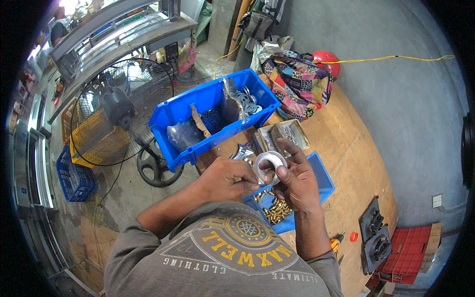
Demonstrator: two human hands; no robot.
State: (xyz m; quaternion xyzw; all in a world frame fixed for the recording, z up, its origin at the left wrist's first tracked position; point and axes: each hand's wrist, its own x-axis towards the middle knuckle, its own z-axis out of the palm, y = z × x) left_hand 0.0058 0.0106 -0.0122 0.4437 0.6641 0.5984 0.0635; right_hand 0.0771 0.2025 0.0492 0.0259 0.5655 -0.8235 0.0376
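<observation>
A white ring-shaped roll of tape (261, 163) is in my right hand (301, 185), held between thumb and fingers with some fingertips through its hole. My left hand (225, 178) is closed in a pinch beside the roll's lower left edge. What its fingertips grip is too small to make out. Just below both hands sits a shallow blue tray (322, 173) with many small brass fittings (278, 213) in its near part. Shiny metal pieces (241, 151) lie on the table beyond my left hand.
A large blue bin (217, 141) with metal discs (250, 101) stands beyond my hands, next to a small box of metal parts (295, 132). A patterned bag (297, 81) rests behind. On the right are a black burner-like part (377, 242) and an orange ring (354, 237). Left stands a fan (118, 106).
</observation>
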